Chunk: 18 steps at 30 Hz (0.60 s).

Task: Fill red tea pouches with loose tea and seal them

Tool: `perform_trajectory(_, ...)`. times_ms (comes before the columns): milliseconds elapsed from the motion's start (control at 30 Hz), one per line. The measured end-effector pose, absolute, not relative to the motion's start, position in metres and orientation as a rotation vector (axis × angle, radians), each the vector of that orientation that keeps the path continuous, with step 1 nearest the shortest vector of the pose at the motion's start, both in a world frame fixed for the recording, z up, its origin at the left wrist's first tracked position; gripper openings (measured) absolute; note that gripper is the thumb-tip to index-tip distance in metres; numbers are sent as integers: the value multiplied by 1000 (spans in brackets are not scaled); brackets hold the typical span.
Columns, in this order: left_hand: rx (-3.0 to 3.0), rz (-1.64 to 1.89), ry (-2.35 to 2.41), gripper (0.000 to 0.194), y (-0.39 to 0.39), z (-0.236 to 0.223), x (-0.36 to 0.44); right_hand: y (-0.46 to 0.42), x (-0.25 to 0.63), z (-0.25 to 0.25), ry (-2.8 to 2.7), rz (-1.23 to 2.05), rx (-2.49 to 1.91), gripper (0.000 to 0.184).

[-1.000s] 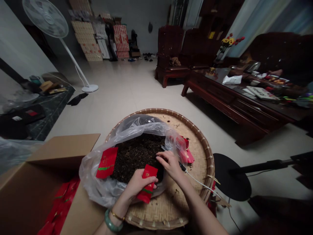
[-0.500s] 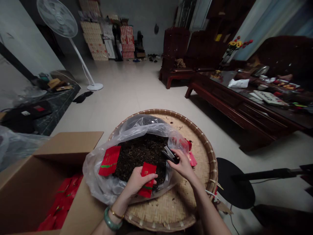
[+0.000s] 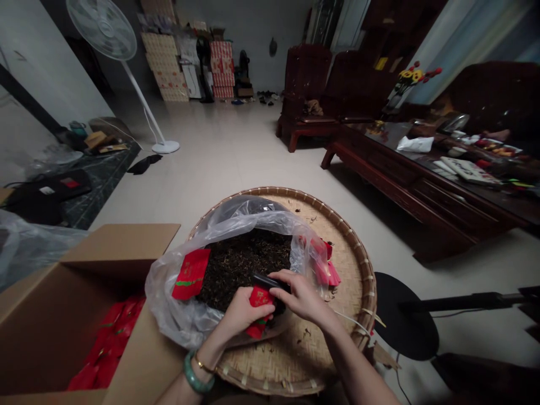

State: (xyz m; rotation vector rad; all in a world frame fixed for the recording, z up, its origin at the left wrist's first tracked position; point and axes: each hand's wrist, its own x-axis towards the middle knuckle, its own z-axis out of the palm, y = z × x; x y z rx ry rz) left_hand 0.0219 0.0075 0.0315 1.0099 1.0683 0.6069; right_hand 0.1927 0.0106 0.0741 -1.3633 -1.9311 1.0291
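My left hand [image 3: 246, 311] pinches a small red packet [image 3: 260, 296] with gold print and a green band, over the front of an open clear plastic bag [image 3: 172, 320]. My right hand [image 3: 300, 296] is closed round a black handheld bag sealer [image 3: 270, 280], its end at the packet's top edge; fingers partly hide the contact. Dark dried tea leaves [image 3: 240, 261] fill the bag. A second red packet [image 3: 192, 274] lies on the leaves' left side. Right of the bag, pink-red packets [image 3: 331, 274] lie on a round woven bamboo tray [image 3: 346, 225].
An open cardboard box [image 3: 139, 349] with several red packets [image 3: 112, 337] stands at the left. A white cord [image 3: 354, 322] crosses the tray's right rim. Beyond are a black round stand base [image 3: 405, 315], a dark wooden table [image 3: 392, 169] and a white standing fan [image 3: 145, 107].
My right hand has moved left with the sealer, from beside the bag's right edge to the top of the packet. The sealer's jaws, apart before, now meet the packet's top edge.
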Motion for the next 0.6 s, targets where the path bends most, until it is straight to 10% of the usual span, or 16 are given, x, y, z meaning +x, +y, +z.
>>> perform_trajectory(600,959,596,1037,35,7,27,21,7,198,63,-1831,1070,-1380,23)
